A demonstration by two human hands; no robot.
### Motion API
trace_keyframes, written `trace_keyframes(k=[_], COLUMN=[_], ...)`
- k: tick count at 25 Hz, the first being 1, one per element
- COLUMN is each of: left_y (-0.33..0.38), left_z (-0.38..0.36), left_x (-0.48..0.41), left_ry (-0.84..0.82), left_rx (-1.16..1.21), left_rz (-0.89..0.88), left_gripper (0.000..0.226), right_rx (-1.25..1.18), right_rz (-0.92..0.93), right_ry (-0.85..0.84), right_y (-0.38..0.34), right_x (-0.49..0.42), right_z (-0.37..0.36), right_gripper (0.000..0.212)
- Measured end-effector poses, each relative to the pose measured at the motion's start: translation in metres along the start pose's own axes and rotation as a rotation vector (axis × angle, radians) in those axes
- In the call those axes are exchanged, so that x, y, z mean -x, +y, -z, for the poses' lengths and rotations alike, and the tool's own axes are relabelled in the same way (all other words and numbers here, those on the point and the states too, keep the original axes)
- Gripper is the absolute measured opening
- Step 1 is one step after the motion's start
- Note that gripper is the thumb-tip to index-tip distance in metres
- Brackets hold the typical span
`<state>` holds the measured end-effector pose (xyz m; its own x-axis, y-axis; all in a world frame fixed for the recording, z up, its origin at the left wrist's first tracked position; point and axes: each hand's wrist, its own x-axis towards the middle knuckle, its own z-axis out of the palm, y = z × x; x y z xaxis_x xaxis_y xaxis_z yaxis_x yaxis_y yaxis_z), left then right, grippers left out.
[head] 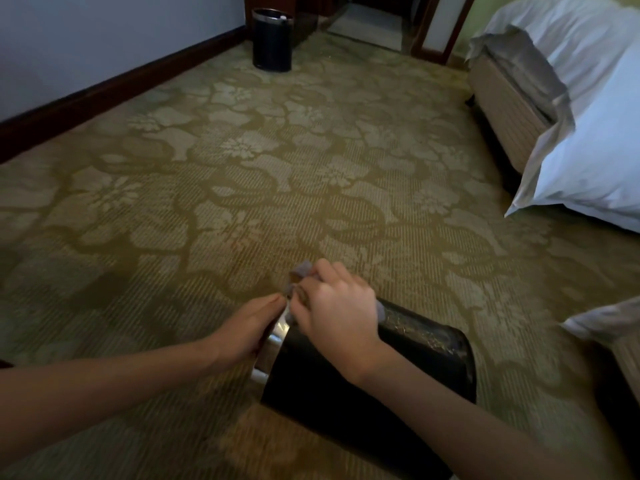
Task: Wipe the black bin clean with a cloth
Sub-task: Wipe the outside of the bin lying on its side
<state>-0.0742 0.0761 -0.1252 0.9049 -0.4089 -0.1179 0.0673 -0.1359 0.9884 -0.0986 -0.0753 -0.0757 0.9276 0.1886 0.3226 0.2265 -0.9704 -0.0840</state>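
A black bin [408, 368] lies tipped on its side on the carpet near the bottom of the view, its shiny metal rim [273, 341] pointing left. My right hand [337, 313] presses a small grey cloth [302, 270] against the bin's upper edge near the rim; most of the cloth is hidden under my fingers. My left hand [251, 327] grips the metal rim from the left side and steadies the bin.
A second black bin [272, 39] with a metal rim stands upright by the far wall. A bed with white linen [585, 133] fills the right side, and a white pillow corner [609, 320] lies near the tipped bin. Patterned carpet [242, 168] spreads between them.
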Motion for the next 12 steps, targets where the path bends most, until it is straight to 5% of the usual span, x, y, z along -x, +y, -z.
trace_keyframes(k=[12], left_y=[-0.011], left_z=[0.009], left_x=[0.017], left_ry=[-0.153], left_rx=[-0.044], left_rz=[0.004], left_gripper=[0.035], right_rx=[0.012], right_rz=[0.172], right_ry=[-0.046], right_y=[0.028], right_x=[0.005], right_z=[0.007], right_gripper=[0.019])
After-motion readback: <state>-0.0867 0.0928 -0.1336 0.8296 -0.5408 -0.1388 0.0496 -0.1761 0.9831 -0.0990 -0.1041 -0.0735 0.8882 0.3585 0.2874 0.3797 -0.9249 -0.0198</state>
